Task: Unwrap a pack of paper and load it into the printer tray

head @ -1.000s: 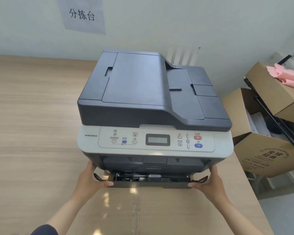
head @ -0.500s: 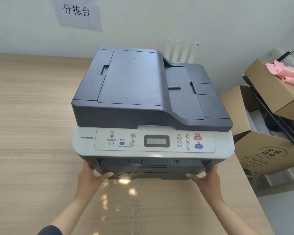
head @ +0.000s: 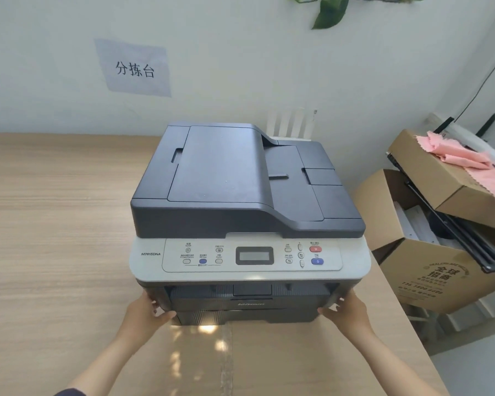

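Observation:
A dark grey and white printer (head: 240, 181) stands on a taped cardboard surface (head: 269, 355) in the head view. Its paper tray (head: 246, 315) sits pushed in, flush with the front at the bottom. My left hand (head: 146, 312) wraps the printer's lower left front corner, thumb on the front face. My right hand (head: 346, 310) wraps the lower right front corner the same way. No pack of paper is in view.
A wooden table (head: 55, 252) stretches to the left and ends at a white wall with a paper sign (head: 135, 70). Off the table's right edge stand open cardboard boxes (head: 429, 275), one with a pink cloth (head: 463, 158) and black rods.
The tray stood pulled out a little one second ago; both hands pushed it in and it now sits flush. My view has tilted upward, showing more wall.

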Motion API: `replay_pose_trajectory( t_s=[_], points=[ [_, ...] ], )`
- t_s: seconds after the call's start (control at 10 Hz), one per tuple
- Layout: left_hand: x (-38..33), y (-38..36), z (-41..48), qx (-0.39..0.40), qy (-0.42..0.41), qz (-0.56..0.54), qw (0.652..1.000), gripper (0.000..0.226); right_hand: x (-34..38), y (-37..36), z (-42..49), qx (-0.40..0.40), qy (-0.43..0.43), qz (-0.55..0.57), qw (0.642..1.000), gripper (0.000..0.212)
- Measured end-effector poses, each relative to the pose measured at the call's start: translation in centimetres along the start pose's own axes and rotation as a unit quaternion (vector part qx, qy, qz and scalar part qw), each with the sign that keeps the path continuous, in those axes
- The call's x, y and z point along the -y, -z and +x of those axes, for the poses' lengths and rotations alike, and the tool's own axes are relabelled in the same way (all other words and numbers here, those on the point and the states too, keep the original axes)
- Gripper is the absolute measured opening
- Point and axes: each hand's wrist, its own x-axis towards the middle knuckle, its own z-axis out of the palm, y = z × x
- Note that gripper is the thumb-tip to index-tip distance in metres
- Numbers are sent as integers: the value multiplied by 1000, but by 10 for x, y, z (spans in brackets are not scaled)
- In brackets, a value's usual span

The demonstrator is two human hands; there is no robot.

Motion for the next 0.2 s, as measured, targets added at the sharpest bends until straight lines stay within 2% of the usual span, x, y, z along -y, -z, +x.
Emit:
replay_pose_trajectory(
  t_s=[0.1,0.2],
  points=[
    [-4,32,-1,22,5,-54,998,35,7,24,-2,-19,31,8,999,44],
    [-18,81,5,-34,24,-173,984,38,24,60,-4,-81,64,26,994,39]
  ],
)
